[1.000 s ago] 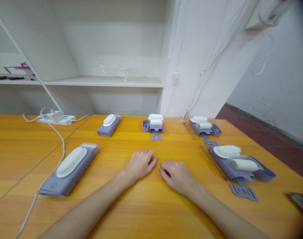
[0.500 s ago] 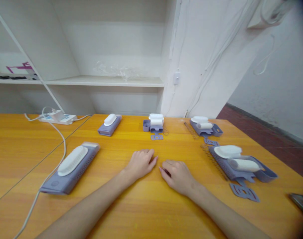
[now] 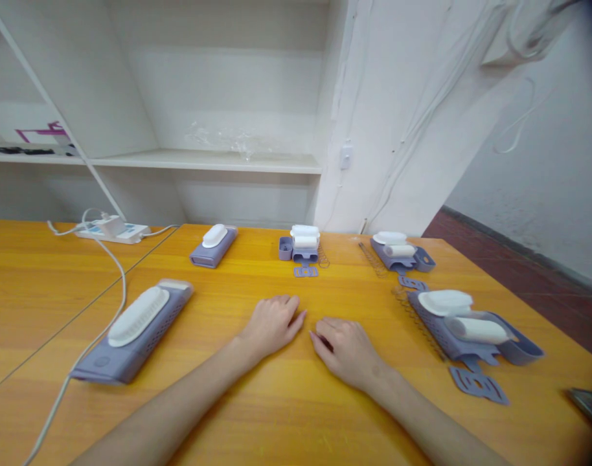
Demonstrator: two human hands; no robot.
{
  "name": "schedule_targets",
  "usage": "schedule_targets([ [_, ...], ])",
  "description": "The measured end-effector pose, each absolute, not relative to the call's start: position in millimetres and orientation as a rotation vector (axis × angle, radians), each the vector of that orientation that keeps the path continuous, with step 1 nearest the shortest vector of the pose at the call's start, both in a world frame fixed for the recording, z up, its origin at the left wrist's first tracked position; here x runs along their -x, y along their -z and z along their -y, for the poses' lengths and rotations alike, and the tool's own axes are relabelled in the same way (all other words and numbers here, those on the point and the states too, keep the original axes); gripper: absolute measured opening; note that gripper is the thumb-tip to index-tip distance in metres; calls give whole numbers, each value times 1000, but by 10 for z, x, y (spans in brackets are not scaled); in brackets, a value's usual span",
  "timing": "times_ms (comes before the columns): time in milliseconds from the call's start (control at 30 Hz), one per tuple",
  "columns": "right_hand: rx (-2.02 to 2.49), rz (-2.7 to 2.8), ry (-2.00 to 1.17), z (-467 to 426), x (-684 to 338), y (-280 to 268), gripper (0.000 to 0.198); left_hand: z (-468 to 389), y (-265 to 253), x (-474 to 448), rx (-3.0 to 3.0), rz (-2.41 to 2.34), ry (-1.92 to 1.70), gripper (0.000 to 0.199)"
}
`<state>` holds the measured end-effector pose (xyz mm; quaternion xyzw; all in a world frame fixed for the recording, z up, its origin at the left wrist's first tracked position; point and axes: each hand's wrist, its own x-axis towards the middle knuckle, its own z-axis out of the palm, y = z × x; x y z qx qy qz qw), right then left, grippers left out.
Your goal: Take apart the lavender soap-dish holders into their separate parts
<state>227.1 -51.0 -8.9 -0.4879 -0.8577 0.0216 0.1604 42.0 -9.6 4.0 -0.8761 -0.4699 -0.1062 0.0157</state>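
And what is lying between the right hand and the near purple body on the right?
In the head view, a thin coiled spring lies on the wooden tabletop between the right hand and the purple body.

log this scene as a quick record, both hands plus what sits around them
left hand: on the table, nothing visibly held
right hand: close beside it, palm hidden
near left: purple case, white oval piece on top
near right: purple body with white roll, wire coil alongside
back left: white power strip
shelf: clear plastic wrap
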Motion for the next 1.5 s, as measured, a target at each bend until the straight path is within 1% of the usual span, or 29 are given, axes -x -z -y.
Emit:
schedule_targets([
  [233,1409,2449,-58,510,-2257,65,19,193,-76,-311,2696,1385,271,27],
  [333,1399,2451,-50,512,-2256,70,20,177,-101,-193,2626,1424,230,29],
  [533,1397,2457,-51,511,-2266,84,21,28,-227,196,2140,1692,138,38],
  [600,1397,2458,-49,511,-2270,84,21,-13,-245,363,1951,1790,124,42],
  [733,1397,2467,-46,519,-2267,80,22,-69,-202,631,1682,2015,-2,59],
  [800,1396,2478,-29,525,-2260,79,22,-74,-185,659,1687,2035,-66,65],
  [900,1402,2484,-4,528,-2249,80,22,-20,-212,523,1807,1980,-17,68],
  [1133,1392,2465,-17,529,-2249,75,20,496,-211,-155,2245,1716,275,64],
  [1233,1388,2445,-24,536,-2253,73,20,769,-177,-354,2464,1603,283,55],
  [1300,1389,2431,-24,539,-2256,71,20,859,-216,-415,2549,1542,305,44],
  [1400,1393,2423,-23,539,-2259,69,19,780,-347,-398,2511,1526,368,33],
  [1500,1394,2420,-21,535,-2262,76,19,557,-413,-301,2352,1560,424,34],
])
